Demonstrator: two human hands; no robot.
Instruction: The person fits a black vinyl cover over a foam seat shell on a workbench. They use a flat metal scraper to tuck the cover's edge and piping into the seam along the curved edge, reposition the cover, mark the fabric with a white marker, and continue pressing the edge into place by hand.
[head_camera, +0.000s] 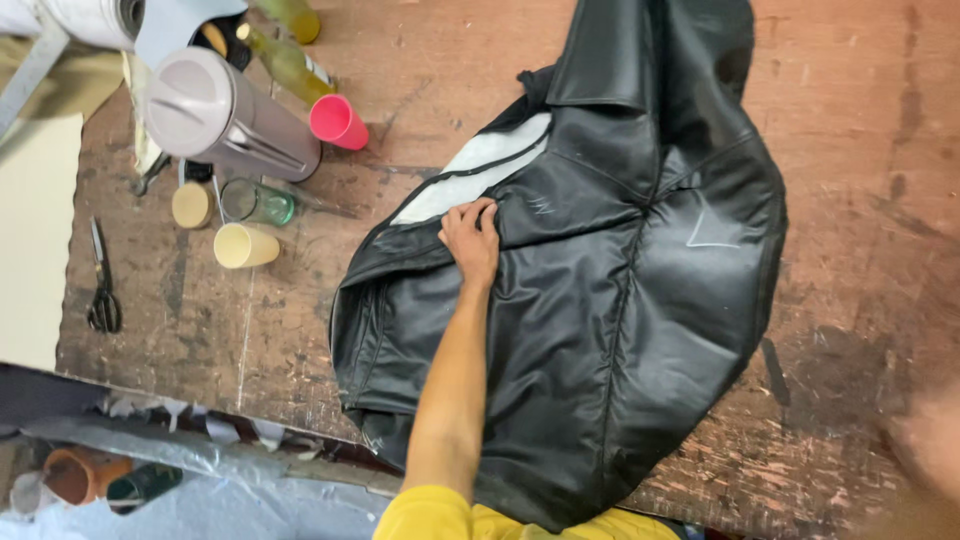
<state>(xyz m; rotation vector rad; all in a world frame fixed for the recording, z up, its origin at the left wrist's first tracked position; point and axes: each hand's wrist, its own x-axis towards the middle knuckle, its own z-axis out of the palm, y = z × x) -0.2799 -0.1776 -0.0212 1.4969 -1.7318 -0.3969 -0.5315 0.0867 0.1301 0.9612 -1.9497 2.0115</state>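
A large black leather cover with stitched seams lies spread on a worn wooden table. Pale lining shows at its open upper left edge. My left hand reaches out from a yellow sleeve, and its fingers are curled over the cover's edge right beside the lining. A blurred skin-coloured shape at the lower right edge looks like my right hand. It is off the cover, and its fingers cannot be made out.
At the table's upper left stand a grey lidded jug, a pink cup, a cream cup, a small glass and yellow-green bottles. Scissors lie near the left edge. The front edge is ragged.
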